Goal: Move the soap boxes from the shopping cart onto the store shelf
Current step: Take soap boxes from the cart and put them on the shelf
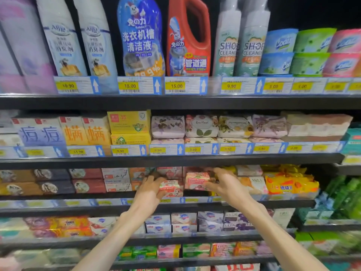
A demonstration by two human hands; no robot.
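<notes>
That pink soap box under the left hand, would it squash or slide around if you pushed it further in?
The pink soap box looks like stiff printed card with square edges, so it probably holds its shape. Its flat base should slide, not roll. The glossy print may be a little slippery under the left hand.

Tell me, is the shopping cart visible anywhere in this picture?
No, only stocked shelves show, with the left hand and right hand each on a pink soap box at the third shelf.
</notes>
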